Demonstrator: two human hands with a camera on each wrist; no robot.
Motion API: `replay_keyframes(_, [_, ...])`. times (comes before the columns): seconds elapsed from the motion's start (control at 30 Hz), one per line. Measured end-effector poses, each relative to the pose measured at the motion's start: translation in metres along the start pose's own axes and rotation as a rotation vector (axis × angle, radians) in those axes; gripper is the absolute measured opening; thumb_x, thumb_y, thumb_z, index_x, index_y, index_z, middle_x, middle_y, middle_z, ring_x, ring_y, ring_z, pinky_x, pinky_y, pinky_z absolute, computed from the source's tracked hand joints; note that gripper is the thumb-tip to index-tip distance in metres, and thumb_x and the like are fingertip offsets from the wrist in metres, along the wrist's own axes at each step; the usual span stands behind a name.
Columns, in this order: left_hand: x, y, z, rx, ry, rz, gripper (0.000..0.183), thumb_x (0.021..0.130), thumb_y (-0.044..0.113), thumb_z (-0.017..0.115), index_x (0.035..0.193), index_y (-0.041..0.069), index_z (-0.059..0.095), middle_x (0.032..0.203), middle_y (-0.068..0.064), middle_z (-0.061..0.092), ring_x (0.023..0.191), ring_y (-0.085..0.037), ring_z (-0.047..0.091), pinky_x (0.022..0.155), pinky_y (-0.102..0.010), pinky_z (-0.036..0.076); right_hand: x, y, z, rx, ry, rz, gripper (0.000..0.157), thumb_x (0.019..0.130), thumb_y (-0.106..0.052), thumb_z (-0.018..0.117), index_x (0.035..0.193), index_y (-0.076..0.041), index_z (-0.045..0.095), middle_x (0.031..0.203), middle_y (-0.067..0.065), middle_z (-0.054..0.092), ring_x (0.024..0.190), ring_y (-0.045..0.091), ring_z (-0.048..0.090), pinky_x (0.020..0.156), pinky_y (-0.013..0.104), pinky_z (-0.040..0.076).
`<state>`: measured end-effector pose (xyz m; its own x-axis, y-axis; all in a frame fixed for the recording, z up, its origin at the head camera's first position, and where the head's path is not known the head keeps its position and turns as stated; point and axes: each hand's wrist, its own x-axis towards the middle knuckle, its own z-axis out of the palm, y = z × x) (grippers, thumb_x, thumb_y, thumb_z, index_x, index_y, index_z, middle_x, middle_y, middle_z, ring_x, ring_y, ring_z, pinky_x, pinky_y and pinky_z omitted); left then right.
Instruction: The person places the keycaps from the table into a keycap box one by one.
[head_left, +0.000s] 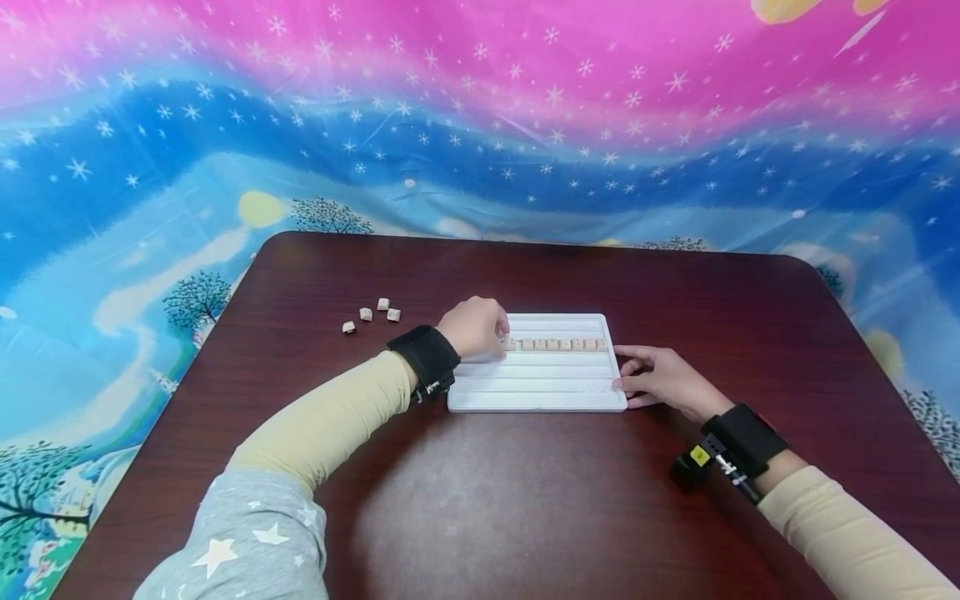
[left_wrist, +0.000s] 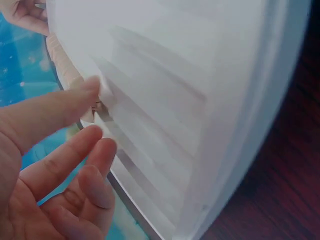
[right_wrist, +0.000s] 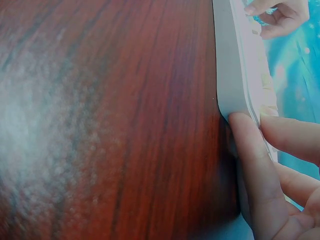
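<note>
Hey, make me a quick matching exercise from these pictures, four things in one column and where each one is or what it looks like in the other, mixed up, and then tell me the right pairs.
Things:
1. Left hand
2. Right hand
3. Tray
4. Four loose pieces

Places and looks:
A. On the table, left of the tray
B. White, with long ridges
C. Touching the tray's right edge
D. At the left end of the row of pieces

Right pairs: 1-D, 2-C, 3-B, 4-A
</note>
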<state>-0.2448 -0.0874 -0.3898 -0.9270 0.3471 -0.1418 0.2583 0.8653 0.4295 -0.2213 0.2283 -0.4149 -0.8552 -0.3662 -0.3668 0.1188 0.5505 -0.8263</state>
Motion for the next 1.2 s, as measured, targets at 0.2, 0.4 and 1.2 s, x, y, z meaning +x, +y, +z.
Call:
replay_keyframes(0.2, [0.005, 0.003, 0.003, 0.0, -0.004, 0.03, 0.018, 0.09, 0.018, 0.081, 0.106, 0.011, 0.08, 0.097, -0.001, 0.073, 0.09, -0.016, 0.065, 0.081, -0.035, 0.054, 0.001, 0.0, 0.0, -0.001, -0.003, -0.006, 0.073, 0.095, -0.004, 0.072, 0.155, 0.008, 0.033, 0.105, 0.02, 0.055, 0.085, 0.024, 0.068, 0.072, 0.035, 0.061])
replay_keyframes(0.4, [0.006, 0.004, 0.004, 0.009, -0.002, 0.019, 0.009, 0.088, 0.012, 0.081, 0.098, 0.013, 0.081, 0.094, 0.001, 0.073, 0.09, -0.016, 0.066, 0.08, -0.035, 0.054, 0.001, 0.001, 0.0, -0.006, -0.002, -0.006, 0.073, 0.095, -0.005, 0.073, 0.155, 0.007, 0.033, 0.105, 0.02, 0.056, 0.085, 0.024, 0.068, 0.072, 0.035, 0.06])
replay_keyframes(1.2, [0.003, 0.012, 0.006, 0.024, 0.007, 0.049, 0.014, 0.089, 0.012, 0.079, 0.103, 0.013, 0.077, 0.096, 0.0, 0.07, 0.088, -0.016, 0.063, 0.075, -0.033, 0.052, 0.001, 0.002, -0.001, -0.007, -0.003, -0.001, 0.073, 0.095, -0.004, 0.072, 0.155, 0.007, 0.033, 0.106, 0.02, 0.056, 0.085, 0.025, 0.068, 0.072, 0.035, 0.06])
